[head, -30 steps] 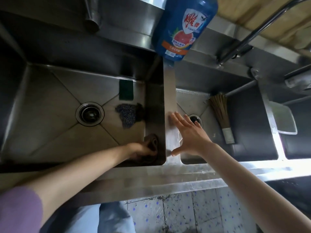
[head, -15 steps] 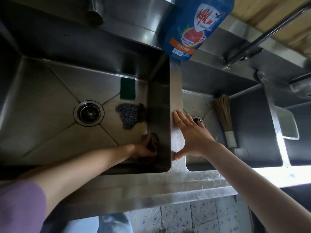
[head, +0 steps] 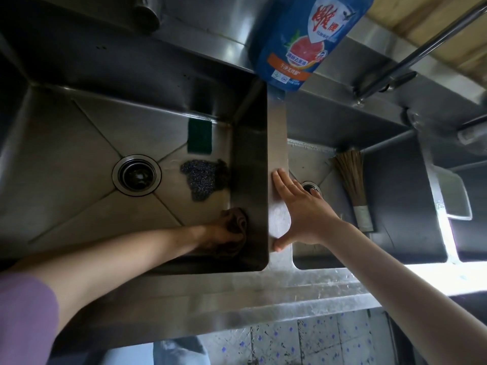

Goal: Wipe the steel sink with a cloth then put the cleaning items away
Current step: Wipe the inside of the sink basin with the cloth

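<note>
Left hand (head: 218, 231): grips the brown cloth (head: 237, 219), pressing it into the steel sink (head: 66, 159)'s near right corner to scrub.
Right hand (head: 303, 209): flat, fingers spread, bracing on the divider (head: 276, 138).
Nearby: scourer (head: 201, 180), green sponge (head: 199, 137), awaiting storage.

Left hand (head: 218, 231) grips brown cloth (head: 235, 222) in sink (head: 66, 159); right hand (head: 303, 212) rests flat on divider (head: 276, 143).
</note>
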Available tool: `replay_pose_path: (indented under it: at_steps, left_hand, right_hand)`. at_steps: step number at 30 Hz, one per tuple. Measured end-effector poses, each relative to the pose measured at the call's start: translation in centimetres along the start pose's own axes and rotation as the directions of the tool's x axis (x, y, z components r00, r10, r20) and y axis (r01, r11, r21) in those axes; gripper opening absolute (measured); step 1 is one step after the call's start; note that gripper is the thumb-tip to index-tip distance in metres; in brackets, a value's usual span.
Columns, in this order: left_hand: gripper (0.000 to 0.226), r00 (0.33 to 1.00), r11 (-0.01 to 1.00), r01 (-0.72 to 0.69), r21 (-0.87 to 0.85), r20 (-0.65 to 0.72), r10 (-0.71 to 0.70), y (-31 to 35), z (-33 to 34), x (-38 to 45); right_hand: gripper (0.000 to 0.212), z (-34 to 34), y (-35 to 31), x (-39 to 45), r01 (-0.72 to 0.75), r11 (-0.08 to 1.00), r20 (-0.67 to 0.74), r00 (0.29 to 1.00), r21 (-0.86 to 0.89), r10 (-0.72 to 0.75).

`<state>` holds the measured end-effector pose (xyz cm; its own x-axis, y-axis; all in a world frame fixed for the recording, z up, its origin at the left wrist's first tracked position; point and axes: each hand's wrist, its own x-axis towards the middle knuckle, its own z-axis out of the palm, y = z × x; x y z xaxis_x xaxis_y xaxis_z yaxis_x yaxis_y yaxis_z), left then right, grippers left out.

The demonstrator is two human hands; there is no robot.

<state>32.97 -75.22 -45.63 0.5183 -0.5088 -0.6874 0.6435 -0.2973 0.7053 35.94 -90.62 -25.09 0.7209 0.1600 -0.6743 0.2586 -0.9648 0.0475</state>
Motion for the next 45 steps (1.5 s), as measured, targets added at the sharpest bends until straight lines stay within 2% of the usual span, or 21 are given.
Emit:
replay_pose_path:
  at_steps: [2, 4, 9, 11, 13, 15, 24, 27, 35, 40, 45]
  left_hand:
    - [0.068, 1.0, 1.0, -0.011, 0.013, -0.005, 0.011, -0.4, -0.1, 0.3]
    - [0.078, 1.0, 0.995, -0.027, 0.097, -0.001, 0.028, -0.3, -0.2, 0.1]
    - [0.124, 0.993, 0.949, -0.114, 0.292, 0.012, 0.116, -0.4, 0.2, -1.0]
    - [0.135, 0.989, 0.919, -0.151, 0.365, 0.056, 0.14, -0.4, 0.3, -0.9]
    - [0.126, 0.987, 0.879, -0.162, 0.449, 0.092, 0.135, 0.0, 0.7, -1.5]
    - [0.119, 0.982, 0.868, -0.189, 0.459, 0.082, 0.17, 0.0, 1.2, -1.6]
    - [0.116, 0.971, 0.88, -0.228, 0.417, 0.16, 0.176, 0.7, 1.4, -2.2]
    - [0.122, 0.965, 0.879, -0.244, 0.409, 0.193, 0.177, 0.4, 0.6, -1.9]
    - [0.115, 0.966, 0.853, -0.256, 0.455, 0.146, 0.212, -0.7, 0.0, -0.9]
    - [0.121, 0.966, 0.85, -0.257, 0.46, 0.117, 0.229, 0.8, 0.2, -1.3]
    - [0.12, 0.939, 0.842, -0.334, 0.424, 0.069, 0.338, 1.9, 1.1, -1.9]
  right_hand:
    - [0.153, 0.0, 0.0, 0.0, -0.001, 1.0, 0.008, 1.0, -0.003, 0.001]
    - [0.154, -0.1, -0.1, 0.0, -0.003, 1.0, 0.011, 1.0, -0.015, 0.003]
    - [0.155, -0.2, -0.1, 0.1, -0.003, 0.999, 0.011, 1.0, -0.033, 0.003]
    - [0.155, -0.3, -0.2, 0.2, -0.003, 0.999, 0.012, 1.0, -0.045, 0.004]
    - [0.156, -0.3, -0.2, 0.2, -0.006, 0.999, 0.012, 1.0, -0.044, 0.006]
    - [0.156, -0.2, -0.2, 0.2, -0.007, 0.999, 0.005, 1.0, -0.044, 0.007]
    - [0.158, -0.2, -0.2, 0.2, -0.007, 0.999, 0.005, 1.0, -0.049, 0.007]
    - [0.157, -0.2, -0.2, 0.2, -0.003, 0.999, 0.007, 1.0, -0.053, 0.003]
    - [0.158, -0.2, -0.4, 0.4, -0.019, 0.999, 0.003, 1.0, -0.033, 0.019]
    - [0.159, -0.5, -0.6, 0.3, -0.026, 0.999, 0.018, 0.999, -0.039, 0.027]
    - [0.159, -0.6, -0.8, 0.1, -0.019, 1.0, 0.002, 1.0, -0.021, 0.019]
